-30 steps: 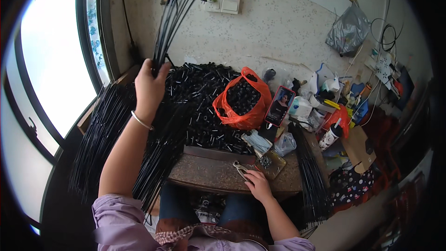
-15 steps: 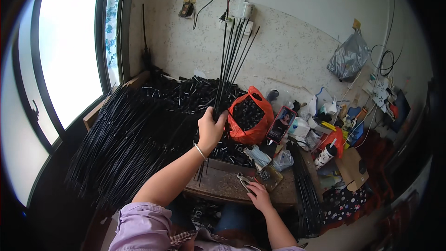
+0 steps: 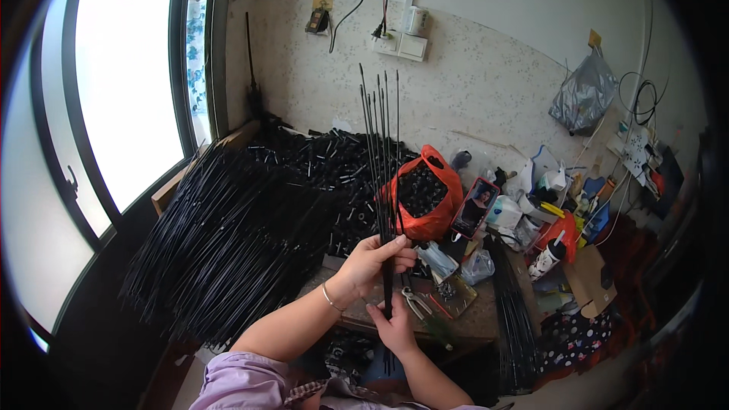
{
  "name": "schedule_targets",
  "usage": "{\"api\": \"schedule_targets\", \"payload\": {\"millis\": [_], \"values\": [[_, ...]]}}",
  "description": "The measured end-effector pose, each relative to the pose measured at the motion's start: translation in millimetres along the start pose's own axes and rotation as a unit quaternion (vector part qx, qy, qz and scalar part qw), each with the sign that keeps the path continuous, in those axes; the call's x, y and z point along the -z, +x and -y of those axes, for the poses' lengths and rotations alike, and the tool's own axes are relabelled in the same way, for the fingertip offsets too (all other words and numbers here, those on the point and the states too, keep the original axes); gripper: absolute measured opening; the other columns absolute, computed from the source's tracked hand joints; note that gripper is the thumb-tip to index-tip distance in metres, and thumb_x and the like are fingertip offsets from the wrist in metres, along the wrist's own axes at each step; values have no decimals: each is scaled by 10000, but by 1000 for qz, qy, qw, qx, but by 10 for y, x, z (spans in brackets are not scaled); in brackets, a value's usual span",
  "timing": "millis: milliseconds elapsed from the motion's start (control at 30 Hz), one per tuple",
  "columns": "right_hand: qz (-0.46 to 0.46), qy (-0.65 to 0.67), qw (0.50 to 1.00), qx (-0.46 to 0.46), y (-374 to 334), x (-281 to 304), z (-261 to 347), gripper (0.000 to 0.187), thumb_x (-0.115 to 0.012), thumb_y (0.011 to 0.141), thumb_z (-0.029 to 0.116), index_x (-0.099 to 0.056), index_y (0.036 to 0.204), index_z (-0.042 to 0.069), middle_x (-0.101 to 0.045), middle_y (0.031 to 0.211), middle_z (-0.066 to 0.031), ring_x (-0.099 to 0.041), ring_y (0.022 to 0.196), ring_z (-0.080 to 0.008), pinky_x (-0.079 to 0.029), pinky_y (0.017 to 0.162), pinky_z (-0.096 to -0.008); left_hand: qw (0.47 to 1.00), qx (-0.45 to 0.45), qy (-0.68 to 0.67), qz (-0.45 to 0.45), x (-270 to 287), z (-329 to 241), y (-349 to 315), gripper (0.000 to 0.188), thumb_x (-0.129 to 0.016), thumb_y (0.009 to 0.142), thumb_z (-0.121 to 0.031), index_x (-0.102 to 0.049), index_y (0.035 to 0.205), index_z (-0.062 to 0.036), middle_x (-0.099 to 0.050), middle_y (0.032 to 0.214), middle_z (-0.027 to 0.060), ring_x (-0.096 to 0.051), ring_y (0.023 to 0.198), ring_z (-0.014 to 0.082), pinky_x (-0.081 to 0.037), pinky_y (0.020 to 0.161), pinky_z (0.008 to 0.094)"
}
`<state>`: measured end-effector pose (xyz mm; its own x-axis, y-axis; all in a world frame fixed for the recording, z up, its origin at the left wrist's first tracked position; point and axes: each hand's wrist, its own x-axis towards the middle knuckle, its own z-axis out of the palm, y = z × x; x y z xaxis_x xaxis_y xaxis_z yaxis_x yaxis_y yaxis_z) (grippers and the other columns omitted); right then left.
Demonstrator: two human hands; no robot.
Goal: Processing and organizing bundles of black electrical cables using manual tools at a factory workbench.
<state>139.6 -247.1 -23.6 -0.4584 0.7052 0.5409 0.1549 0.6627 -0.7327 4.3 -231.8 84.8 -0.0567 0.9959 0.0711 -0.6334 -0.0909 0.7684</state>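
Observation:
My left hand (image 3: 370,264) is closed around a bundle of thin black rods (image 3: 386,182), which stands upright in front of me. Lower down, my right hand (image 3: 395,328) has its fingers closed on the bottom part of that bundle. Just right of the rods, pliers with pale handles (image 3: 415,303) lie on the wooden table (image 3: 357,305). Beside them is a shallow tray (image 3: 460,305) with small metal pieces, their exact kind too small to tell. A red plastic bag (image 3: 430,224) full of small black parts stands behind my left hand.
A thick pile of long black rods (image 3: 220,235) spreads at left, before a heap of short black pieces (image 3: 304,153). A propped phone (image 3: 475,207), a tumbler with a straw (image 3: 545,260), a cardboard box (image 3: 591,281) and another rod bundle (image 3: 512,311) are at right.
My left hand has come down and toward me with the rods. The right hand has left the pliers and taken hold of the bundle's lower part. The view has shifted slightly.

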Motion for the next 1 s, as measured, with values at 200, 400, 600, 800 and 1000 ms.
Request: {"api": "schedule_targets", "payload": {"millis": [200, 400, 600, 800, 1000], "values": [[265, 330, 857, -293, -309, 66, -184, 258, -621, 831, 94, -521, 1062, 35, -530, 723, 7, -519, 557, -75, -416, 500, -224, 996, 64, 9, 64, 196, -66, -21, 273, -575, 857, -102, -551, 1093, 34, -637, 958, 135, -622, 891, 202, -507, 798, 324], [138, 521, 789, -297, -420, 123, -453, 352, -510, 897, 302, -526, 1150, 57, -579, 1051, -51, -530, 1012, -149, -389, 907, -300, 962, 9, 197, 188, 366, 139, -195, 184, -630, 810, -41, -619, 982, 26, -660, 874, 83, -615, 820, 124, -480, 787, 252], [157, 640, 609, -442, 321, 167, -448, 566, -303, 904, 547, -498, 1060, 40, -562, 1117, -149, -564, 986, -299, -454, 876, -413, 722, -281, 528, 346, 790, 764, -571, 162, -687, 718, -99, -641, 863, -41, -624, 793, 115, -586, 658, 286, -485, 606, 333], [0, 383, 815, -434, 1047, 66, -838, 707, -357, 866, 598, -397, 1247, 4, -493, 1215, -216, -500, 1065, -394, -372, 951, -480, 758, -232, 559, 241, 1103, 1141, -438, 284, -664, 742, -111, -604, 1010, -36, -632, 949, 114, -620, 832, 296, -508, 733, 349], [135, 602, 752, -230, 851, 426, -317, 923, -194, 813, 719, -474, 1178, -81, -562, 1086, -280, -547, 1050, -353, -354, 967, -450, 702, -239, 654, 150, 1385, 1388, -383, 527, -717, 693, -254, -534, 1149, -64, -525, 1173, 170, -500, 1077, 364, -375, 953, 439]]}}
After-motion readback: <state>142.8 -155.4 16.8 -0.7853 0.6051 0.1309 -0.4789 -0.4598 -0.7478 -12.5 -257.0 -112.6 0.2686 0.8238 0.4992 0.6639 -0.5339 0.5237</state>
